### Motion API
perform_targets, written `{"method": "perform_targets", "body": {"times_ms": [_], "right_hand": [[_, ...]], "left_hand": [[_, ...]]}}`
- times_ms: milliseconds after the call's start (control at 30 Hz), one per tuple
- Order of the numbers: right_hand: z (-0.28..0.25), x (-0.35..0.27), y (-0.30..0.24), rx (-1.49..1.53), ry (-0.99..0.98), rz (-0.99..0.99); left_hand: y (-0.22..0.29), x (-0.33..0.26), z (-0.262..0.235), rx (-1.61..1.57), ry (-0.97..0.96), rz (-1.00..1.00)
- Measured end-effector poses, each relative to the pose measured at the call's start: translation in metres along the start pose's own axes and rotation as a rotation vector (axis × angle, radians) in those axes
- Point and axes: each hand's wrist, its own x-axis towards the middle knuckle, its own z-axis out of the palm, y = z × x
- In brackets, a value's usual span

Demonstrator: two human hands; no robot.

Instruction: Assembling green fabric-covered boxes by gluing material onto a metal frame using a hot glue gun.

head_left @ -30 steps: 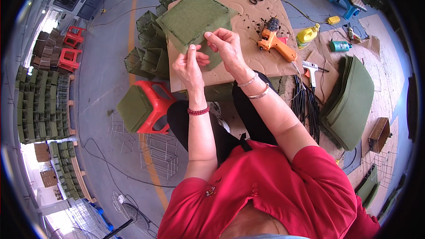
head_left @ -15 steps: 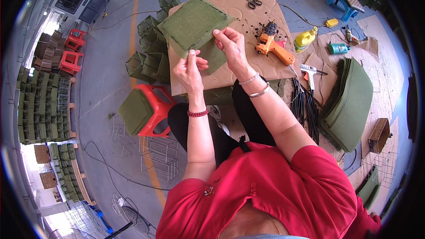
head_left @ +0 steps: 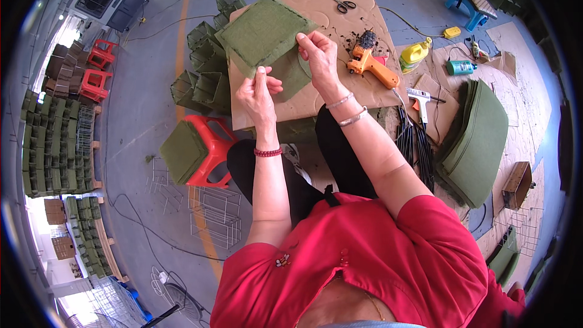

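Above the table I hold a square green felt panel point(head_left: 262, 29) with a dark, rough border, tilted so its upper face shows. My left hand point(head_left: 260, 92) pinches its near corner between thumb and bent fingers. At the right edge, my right hand point(head_left: 320, 62) grips the same panel with thumb and forefinger. A second green sheet point(head_left: 293, 84) hangs or lies below it, partly hidden by the panel and hands; whether the two are joined I cannot make out. An orange glue gun point(head_left: 378, 71) with a dark clump near its far end lies right of my right hand.
Cardboard point(head_left: 358, 21) covers the table, with scissors point(head_left: 341, 4) at its far side. Green fabric boxes point(head_left: 209, 88) stand at its left. A red stool point(head_left: 209, 152) carries green sheets. Rightward are a white glue gun point(head_left: 422, 98), yellow bottle point(head_left: 415, 54) and stacked green felt point(head_left: 477, 146).
My right hand has slid slightly farther along the panel's right edge, toward its far corner. My left hand keeps its pinch at the near corner.
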Motion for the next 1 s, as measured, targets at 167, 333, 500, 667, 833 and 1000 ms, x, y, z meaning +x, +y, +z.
{"method": "perform_targets", "body": {"times_ms": [167, 333, 500, 667, 833, 1000], "right_hand": [[0.000, -0.001, -0.001, 0.047, -0.030, 0.040], [-0.005, 0.005, -0.004, 0.048, -0.040, 0.037], [0.002, 0.005, -0.007, -0.045, -0.033, -0.002], [0.004, -0.002, -0.008, 0.089, -0.011, 0.130], [0.000, 0.001, 0.000, 0.091, -0.062, 0.027], [-0.006, 0.010, 0.001, 0.037, -0.057, -0.011]], "left_hand": [[0.000, 0.002, 0.004, -0.041, 0.017, 0.001], [-0.004, 0.001, 0.020, -0.085, 0.030, -0.050], [0.000, 0.001, 0.055, -0.122, 0.067, -0.090], [-0.018, 0.007, 0.076, -0.338, 0.158, -0.074], [-0.010, 0.007, 0.074, -0.354, 0.161, -0.081], [-0.014, 0.006, 0.074, -0.356, 0.161, -0.061]]}}
